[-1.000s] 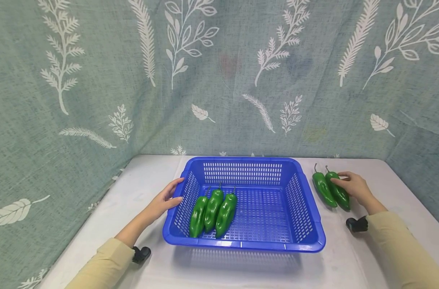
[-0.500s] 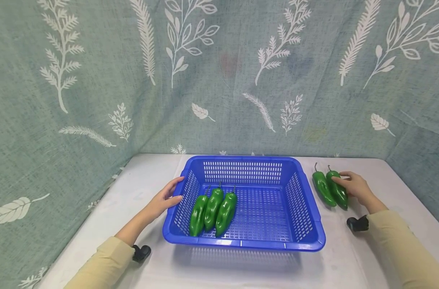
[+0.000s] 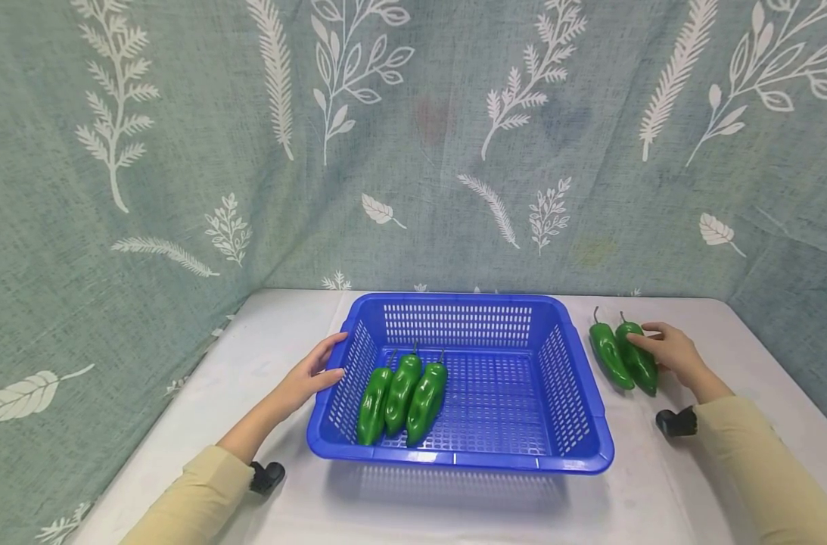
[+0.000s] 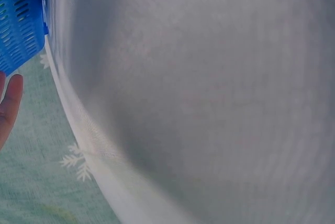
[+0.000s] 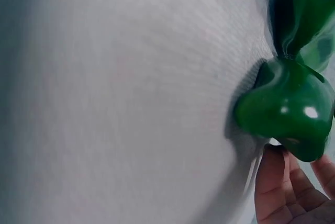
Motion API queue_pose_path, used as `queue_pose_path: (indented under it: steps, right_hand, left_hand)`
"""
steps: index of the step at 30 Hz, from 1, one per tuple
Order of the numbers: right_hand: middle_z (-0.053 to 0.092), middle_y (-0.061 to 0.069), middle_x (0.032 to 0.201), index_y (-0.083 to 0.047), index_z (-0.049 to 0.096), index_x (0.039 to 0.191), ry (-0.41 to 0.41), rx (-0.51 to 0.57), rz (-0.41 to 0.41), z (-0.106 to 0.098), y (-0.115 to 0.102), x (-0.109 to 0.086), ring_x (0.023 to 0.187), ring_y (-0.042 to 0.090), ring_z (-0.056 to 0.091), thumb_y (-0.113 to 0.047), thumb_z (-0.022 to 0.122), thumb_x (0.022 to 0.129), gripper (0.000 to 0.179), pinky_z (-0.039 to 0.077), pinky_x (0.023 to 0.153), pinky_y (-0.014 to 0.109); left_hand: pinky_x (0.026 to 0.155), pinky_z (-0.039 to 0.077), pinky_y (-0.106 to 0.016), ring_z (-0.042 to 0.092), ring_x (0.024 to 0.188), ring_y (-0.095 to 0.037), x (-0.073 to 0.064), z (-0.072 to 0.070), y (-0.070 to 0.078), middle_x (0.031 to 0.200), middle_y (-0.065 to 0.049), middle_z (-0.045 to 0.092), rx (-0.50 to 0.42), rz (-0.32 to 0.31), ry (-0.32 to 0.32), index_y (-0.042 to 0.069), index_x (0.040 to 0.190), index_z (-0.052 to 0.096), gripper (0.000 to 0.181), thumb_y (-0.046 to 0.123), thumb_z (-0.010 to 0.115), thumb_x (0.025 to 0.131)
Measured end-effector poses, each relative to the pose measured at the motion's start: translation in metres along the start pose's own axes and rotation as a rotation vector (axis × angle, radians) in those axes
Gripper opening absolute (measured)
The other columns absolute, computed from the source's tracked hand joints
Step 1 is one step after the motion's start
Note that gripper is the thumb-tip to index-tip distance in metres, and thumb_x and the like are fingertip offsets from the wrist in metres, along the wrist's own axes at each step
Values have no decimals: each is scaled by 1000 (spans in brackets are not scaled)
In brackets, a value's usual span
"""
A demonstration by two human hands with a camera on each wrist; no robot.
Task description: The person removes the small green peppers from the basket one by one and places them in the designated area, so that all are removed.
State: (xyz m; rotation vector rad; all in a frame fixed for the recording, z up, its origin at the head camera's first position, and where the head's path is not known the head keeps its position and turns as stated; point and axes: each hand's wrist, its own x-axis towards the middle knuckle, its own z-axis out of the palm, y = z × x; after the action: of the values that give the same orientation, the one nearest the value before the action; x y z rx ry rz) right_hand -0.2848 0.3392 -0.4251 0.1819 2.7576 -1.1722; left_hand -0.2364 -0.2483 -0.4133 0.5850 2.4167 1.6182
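Observation:
In the head view a blue plastic basket (image 3: 454,459) with slotted walls stands mid-table. Three long green peppers (image 3: 427,403) lie side by side on its left floor, stems pointing away. My left hand (image 3: 309,372) rests its extended fingers and thumb against the basket's left rim and outer wall. To the right of the basket my right hand (image 3: 668,354) holds a green pepper (image 3: 639,369) between thumb and fingers, near its stem end. A second green pepper (image 3: 609,356) lies just left of it. The right wrist view shows the held pepper (image 5: 288,103) close up, fingertips below it.
A white cloth covers the table (image 3: 277,333). Behind and to the left hangs a grey-green curtain (image 3: 413,151) with white leaf prints. Black wrist cameras (image 3: 676,422) sit under both sleeves.
The right hand and the pepper it holds have shifted slightly to the right, the stem end moving most. The left hand, basket and peppers inside it have stayed in place.

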Motion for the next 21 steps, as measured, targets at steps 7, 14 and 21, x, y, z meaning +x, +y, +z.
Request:
queue_pose_path:
  steps: [7,14,21]
  right_hand:
    - [27,44,130,16,21,135,18,12,1,-5,1,1,113,49,42,-48,45,90,82,51,78,41]
    - [29,44,129,17,20,135,27,24,4,-8,0,-2,110,49,45,-48,46,90,83,52,77,39]
    - [33,43,127,17,22,134,69,32,-42,-15,0,-6,105,49,49,-46,47,90,81,54,70,38]
  left_hand:
    - [95,39,-51,37,124,-44,0,0,-2,140,-28,31,-2,3,0,10,145,19,61,18,49,92]
    - [96,39,-48,38,124,-42,0,-1,-3,141,-26,32,-2,-19,4,12,145,19,61,19,49,93]
    - [94,41,-45,40,122,-43,0,-1,-2,139,-28,33,-4,9,-7,9,145,18,61,18,48,93]
